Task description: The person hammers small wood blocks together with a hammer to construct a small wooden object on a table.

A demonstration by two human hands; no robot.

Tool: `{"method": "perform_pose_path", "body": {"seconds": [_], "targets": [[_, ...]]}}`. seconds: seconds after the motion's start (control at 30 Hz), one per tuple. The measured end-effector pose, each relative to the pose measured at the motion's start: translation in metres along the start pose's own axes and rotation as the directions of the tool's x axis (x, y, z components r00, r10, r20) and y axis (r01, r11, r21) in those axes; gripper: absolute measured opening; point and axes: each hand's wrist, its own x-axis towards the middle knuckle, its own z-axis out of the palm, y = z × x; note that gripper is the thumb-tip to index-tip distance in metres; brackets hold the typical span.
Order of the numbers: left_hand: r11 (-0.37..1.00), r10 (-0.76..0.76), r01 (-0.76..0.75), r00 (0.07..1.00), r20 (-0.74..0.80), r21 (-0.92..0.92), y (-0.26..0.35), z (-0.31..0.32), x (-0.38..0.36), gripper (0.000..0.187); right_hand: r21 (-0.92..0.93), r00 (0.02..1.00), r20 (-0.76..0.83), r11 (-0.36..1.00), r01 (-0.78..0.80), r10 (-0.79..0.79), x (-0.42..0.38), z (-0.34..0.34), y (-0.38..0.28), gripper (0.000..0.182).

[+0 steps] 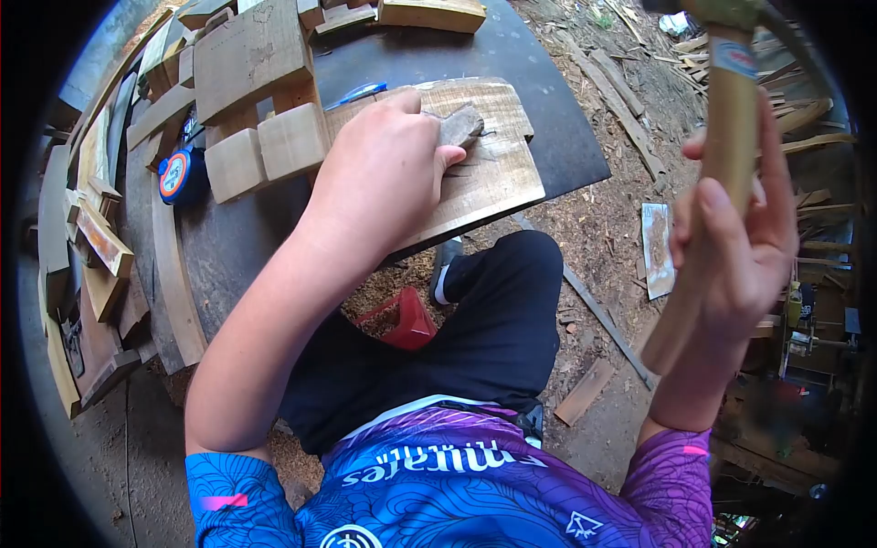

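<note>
My left hand (388, 164) is closed around a small grey-brown piece of wood (462, 125), pressed on a flat light wooden board (502, 173) at the edge of the dark table. A blue object (364, 93), partly hidden, lies just behind that hand. On the right, my right hand (740, 219) is raised off the table and wrapped round the wooden handle of a hammer (734, 110). The hammer's head is at the top edge of the view, partly cut off.
Wooden blocks (251, 59) and a blue tape measure (184, 176) are on the dark table (557, 119) at the left. A red object (409, 320) is on the ground below. Planks and scraps (585, 391) lie on the ground at right.
</note>
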Motion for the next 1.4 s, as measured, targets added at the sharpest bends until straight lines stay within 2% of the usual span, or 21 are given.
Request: {"method": "perform_pose_path", "body": {"seconds": [0.07,0.17,0.3,0.37,0.43,0.47,0.57,0.6,0.67,0.77,0.8,0.87,0.9,1.03,1.1,1.27,1.37,1.4], "targets": [[1.000,-0.010,0.010,1.000,0.006,-0.014,-0.001,0.000,0.000,0.032,0.098,0.945,0.210,0.957,-0.274,0.249,0.000,-0.004,0.018,0.073],[0.999,-0.009,0.008,1.000,-0.013,-0.040,-0.003,0.000,0.000,0.030,0.147,0.725,0.479,0.769,-0.623,0.495,-0.006,-0.003,0.059,0.076],[0.990,0.084,-0.095,0.991,-0.108,-0.104,0.001,-0.003,-0.006,0.026,0.291,0.682,0.517,0.643,-0.709,0.518,-0.014,-0.010,0.073,0.080],[0.986,0.080,-0.101,0.984,-0.161,-0.129,0.009,-0.003,-0.007,0.026,0.340,0.679,0.523,0.604,-0.721,0.516,-0.025,-0.016,0.068,0.081],[0.981,0.072,-0.107,0.975,-0.211,-0.159,0.017,-0.002,-0.007,0.029,0.351,0.727,0.474,0.650,-0.674,0.497,-0.031,-0.018,0.062,0.082],[0.979,0.137,-0.166,0.967,-0.217,-0.122,0.014,0.002,-0.005,0.027,0.337,0.751,0.453,0.688,-0.643,0.480,-0.033,-0.019,0.060,0.082],[0.952,0.028,-0.081,0.984,-0.178,-0.295,0.015,0.006,-0.003,0.029,0.321,0.798,0.415,0.751,-0.577,0.436,-0.038,-0.018,0.050,0.083],[0.905,-0.047,-0.006,0.992,-0.115,-0.425,0.018,0.003,-0.003,0.030,0.335,0.808,0.408,0.754,-0.565,0.425,-0.039,-0.017,0.046,0.083],[0.754,-0.173,0.154,0.984,0.032,-0.639,0.023,-0.007,-0.003,0.031,0.323,0.813,0.430,0.774,-0.545,0.393,-0.037,-0.022,0.036,0.080],[0.395,-0.244,0.020,0.966,-0.084,-0.918,0.027,-0.001,0.001,0.031,0.199,0.884,0.400,0.919,-0.341,0.242,-0.035,-0.022,0.021,0.076],[0.444,-0.238,0.038,0.968,-0.077,-0.895,0.024,-0.005,0.002,0.035,0.144,0.900,0.392,0.954,-0.263,0.189,-0.034,-0.022,0.015,0.074],[0.436,-0.175,0.115,0.984,0.041,-0.892,0.013,-0.009,0.004,0.038,0.021,0.920,0.391,0.998,-0.055,0.043,-0.030,-0.021,0.008,0.072],[0.430,-0.145,0.155,0.984,0.101,-0.889,0.010,-0.011,0.005,0.040,-0.019,0.913,0.409,1.000,-0.007,0.014,-0.029,-0.021,0.006,0.072],[0.471,-0.091,0.197,0.980,0.175,-0.860,-0.001,-0.012,0.018,0.034,-0.172,0.860,0.509,0.973,0.151,-0.044,-0.021,-0.028,-0.001,0.071],[0.481,-0.085,0.196,0.980,0.178,-0.854,-0.003,-0.007,0.022,0.035,-0.188,0.874,0.486,0.977,0.104,0.001,-0.020,-0.032,-0.005,0.073],[0.472,-0.071,0.146,0.989,0.128,-0.869,-0.003,0.007,0.026,0.035,-0.245,0.931,0.362,0.960,0.133,-0.037,-0.019,-0.032,-0.011,0.074],[0.578,-0.058,0.028,0.998,-0.007,-0.816,0.007,0.007,0.026,0.034,-0.281,0.924,0.382,0.956,0.087,0.028,-0.016,-0.029,-0.011,0.073],[0.571,-0.059,0.029,0.998,-0.006,-0.821,0.008,0.007,0.028,0.033,-0.286,0.925,0.379,0.955,0.076,0.040,-0.016,-0.027,-0.009,0.072]]}}
